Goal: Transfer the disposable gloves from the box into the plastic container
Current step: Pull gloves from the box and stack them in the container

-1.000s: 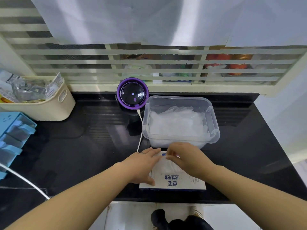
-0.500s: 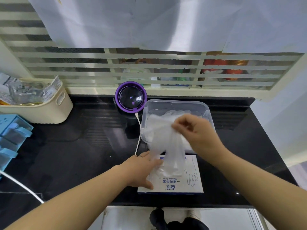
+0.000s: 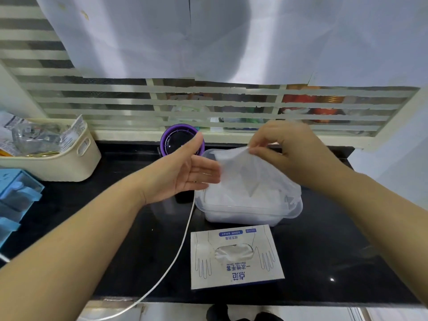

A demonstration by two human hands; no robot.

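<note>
left hand (image 3: 185, 173): open, fingers straight, thumb up | right hand (image 3: 291, 154): raised, fingertips pinching glove (image 3: 251, 176)

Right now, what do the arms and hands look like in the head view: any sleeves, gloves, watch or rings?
Both are bare. The left hand and the right hand wear no gloves, and no ring shows on either. The left forearm and the right forearm are uncovered to the frame edge: no sleeve, watch or bracelet at either wrist.
</note>
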